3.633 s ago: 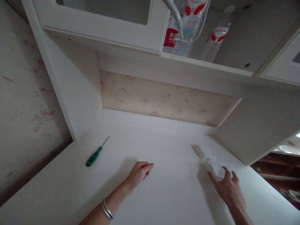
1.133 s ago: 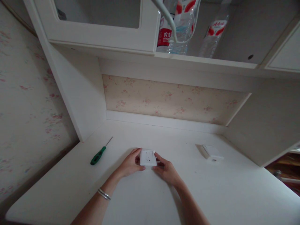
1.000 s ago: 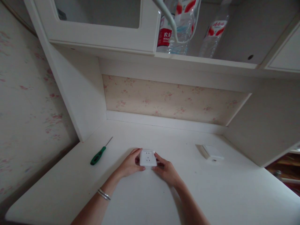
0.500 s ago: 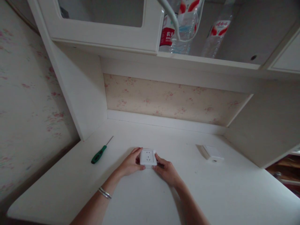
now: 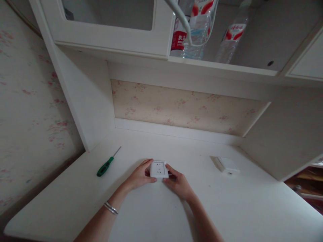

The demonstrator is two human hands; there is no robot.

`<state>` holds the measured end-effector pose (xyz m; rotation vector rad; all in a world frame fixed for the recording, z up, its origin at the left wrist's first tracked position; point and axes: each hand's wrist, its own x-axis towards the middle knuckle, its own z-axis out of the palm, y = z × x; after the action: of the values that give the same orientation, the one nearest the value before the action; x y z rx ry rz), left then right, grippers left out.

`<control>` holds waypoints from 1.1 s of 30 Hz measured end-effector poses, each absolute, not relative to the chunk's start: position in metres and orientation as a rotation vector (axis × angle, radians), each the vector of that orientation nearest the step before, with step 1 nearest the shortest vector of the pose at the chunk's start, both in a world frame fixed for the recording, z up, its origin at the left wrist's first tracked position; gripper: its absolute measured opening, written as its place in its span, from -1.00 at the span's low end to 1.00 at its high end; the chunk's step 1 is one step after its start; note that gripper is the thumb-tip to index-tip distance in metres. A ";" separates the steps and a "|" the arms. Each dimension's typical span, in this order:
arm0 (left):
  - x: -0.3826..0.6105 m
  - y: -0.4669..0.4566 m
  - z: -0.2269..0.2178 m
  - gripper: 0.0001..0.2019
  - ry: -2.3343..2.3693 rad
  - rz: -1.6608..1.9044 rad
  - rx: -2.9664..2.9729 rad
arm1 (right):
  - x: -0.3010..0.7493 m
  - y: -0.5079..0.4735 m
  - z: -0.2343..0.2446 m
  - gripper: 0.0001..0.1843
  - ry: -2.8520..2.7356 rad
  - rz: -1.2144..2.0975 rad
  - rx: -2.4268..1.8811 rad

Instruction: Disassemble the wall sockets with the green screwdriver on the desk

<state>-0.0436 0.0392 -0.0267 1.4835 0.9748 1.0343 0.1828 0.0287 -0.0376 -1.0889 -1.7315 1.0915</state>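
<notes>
Socket [image 5: 159,169] brought to the middle, gripped from both sides

Socket and hands now meet at the near middle of the surface [image 5: 151,215]. A few seconds ago the right hand [image 5: 180,185] was far over to the right with a white piece, most likely this one, while the left hand [image 5: 140,175] was loosely curled and apart from it. Now the left hand takes the left edge and the right hand the right edge. Each is partly closed, thumb at the near side and fingers toward the far side, gripping the piece between them. Over the last second the grip looks unchanged. I judge this a steady hold, with both hands given to one piece. The slotted face is turned up; whether its underside rests flat on the surface cannot be told.

Counted: one socket is in the hands, with what look like five slots. One green-handled screwdriver [image 5: 105,167] lies to the left, touched by neither hand, its tip pointing far and right. One white box [image 5: 228,164] sits to the right, well apart from the hands. Two silvery bangles [image 5: 111,208] seem to circle the left wrist. At least three bottles [image 5: 233,37] stand in the cabinet [image 5: 106,37] above, partly behind one pale cable [image 5: 180,15].
</notes>
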 end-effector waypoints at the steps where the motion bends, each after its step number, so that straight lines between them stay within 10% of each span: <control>1: -0.043 0.039 -0.026 -0.22 0.972 1.027 1.476 | 0.182 0.029 -0.038 -0.29 -1.724 1.088 -1.089; 12: -0.044 0.039 -0.023 -0.06 1.089 1.006 1.252 | 0.182 0.027 -0.036 -0.19 -1.631 1.078 -1.213; 19: -0.065 0.043 0.002 -0.57 0.979 1.386 0.769 | 0.182 0.027 -0.036 -0.25 -1.700 1.039 -1.199; 33: -0.079 0.061 -0.013 -0.84 0.934 1.611 0.361 | 0.180 0.027 -0.034 -0.36 -1.659 1.105 -1.147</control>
<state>-0.0790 0.0610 -0.0129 0.3605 0.9340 1.6107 0.1802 0.0267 -0.0343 -1.1468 -1.6591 1.1049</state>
